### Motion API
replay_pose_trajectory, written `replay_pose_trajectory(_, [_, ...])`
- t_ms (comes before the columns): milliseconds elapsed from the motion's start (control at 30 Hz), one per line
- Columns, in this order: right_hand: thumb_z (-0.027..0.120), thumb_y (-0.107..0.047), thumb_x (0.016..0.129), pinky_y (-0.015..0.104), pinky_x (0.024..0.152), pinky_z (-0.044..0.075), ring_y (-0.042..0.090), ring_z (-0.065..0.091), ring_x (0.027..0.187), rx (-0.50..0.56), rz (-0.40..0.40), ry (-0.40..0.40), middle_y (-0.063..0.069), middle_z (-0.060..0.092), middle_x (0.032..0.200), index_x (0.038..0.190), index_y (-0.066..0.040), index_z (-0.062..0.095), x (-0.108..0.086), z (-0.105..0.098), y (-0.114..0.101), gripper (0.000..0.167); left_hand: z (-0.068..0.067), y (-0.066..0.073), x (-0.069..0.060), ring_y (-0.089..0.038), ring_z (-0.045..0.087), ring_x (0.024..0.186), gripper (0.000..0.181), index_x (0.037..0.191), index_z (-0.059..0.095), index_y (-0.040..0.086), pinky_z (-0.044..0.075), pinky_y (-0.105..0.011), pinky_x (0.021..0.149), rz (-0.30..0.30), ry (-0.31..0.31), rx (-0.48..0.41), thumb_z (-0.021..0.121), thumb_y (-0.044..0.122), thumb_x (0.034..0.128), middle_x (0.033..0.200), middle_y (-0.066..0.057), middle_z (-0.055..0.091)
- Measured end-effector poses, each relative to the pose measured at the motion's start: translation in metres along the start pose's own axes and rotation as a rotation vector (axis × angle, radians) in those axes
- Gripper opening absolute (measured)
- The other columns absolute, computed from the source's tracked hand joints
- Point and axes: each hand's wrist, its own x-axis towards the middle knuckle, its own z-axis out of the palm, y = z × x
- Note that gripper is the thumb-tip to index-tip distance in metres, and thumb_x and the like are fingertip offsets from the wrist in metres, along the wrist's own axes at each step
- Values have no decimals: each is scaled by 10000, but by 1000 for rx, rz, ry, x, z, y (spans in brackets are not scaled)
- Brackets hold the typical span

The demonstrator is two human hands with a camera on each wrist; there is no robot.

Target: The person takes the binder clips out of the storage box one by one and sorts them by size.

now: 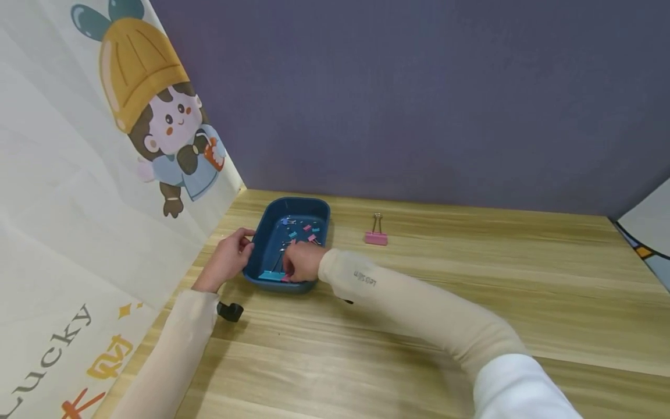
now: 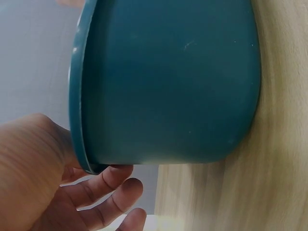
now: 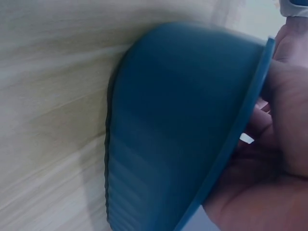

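1. The blue tray (image 1: 264, 244) is sitting near the back left corner of the table (image 1: 293, 349).
2. The left hand (image 1: 227, 258) is gripping the tray's left rim, its fingers bending against the outside just beneath the lip.
3. The right hand (image 1: 306, 262) is reaching into the tray's near right corner, fingers curling downward; a pink clip (image 1: 285, 279) is showing at the fingertips, though I cannot tell whether they are pinching it.
4. A large teal clip (image 1: 271, 276) is lying along the tray's near edge, just beside that pink clip.
5. Several small clips (image 1: 316, 229), pink, teal and blue, are lying scattered across the tray's floor.
6. 1 larger pink binder clip (image 1: 376, 238) is resting right of the tray, its handles pointing toward the table's back edge.
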Motion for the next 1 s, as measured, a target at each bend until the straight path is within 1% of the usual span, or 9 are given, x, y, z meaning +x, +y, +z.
replay_pose_trajectory(267, [753,-175,818,224,702,479,91,575,764,-10,85,-47,-59,635,816,923,-141,726,6,4,0,113,-1,2,-1,-253,550,765,316,1268,504,-41,477,-343,629,1,-5,1,494,60,968,898,-133,571])
replay_pose_trajectory(500, [752,-147,814,230,722,479,95,574,779,-33,105,-47,-54,637,834,924,-142,718,5,2,-3,115,0,0,-1,-256,547,765,314,1266,504,-38,479,-348,634,-5,2,8,495,61,968,901,-136,572])
replay_pose_trajectory(633, [764,-137,791,241,704,473,109,573,769,-45,112,-24,-59,629,809,883,-148,715,6,3,-4,106,-1,0,0,-259,549,762,312,1261,504,-47,482,-354,632,1,4,12,496,54,966,898,-142,574])
replay_pose_trajectory(767, [777,-130,766,245,669,457,119,560,755,-30,113,-9,-66,606,777,824,-156,683,7,4,-2,114,0,-1,0,-259,550,758,311,1260,506,-45,480,-352,627,4,6,11,498,53,965,895,-140,573])
replay_pose_trajectory(867, [795,-197,753,230,647,447,111,553,738,-25,94,22,-73,594,748,769,-169,646,8,4,2,152,0,-1,0,-254,551,764,314,1267,507,-34,479,-343,626,-2,3,11,497,57,966,900,-133,572])
replay_pose_trajectory(1000, [813,-269,716,219,632,436,106,549,711,-13,68,94,-79,590,722,742,-177,619,7,-1,6,216,0,-1,0,-255,553,766,314,1268,506,-38,481,-339,623,-3,5,10,493,51,967,898,-136,571])
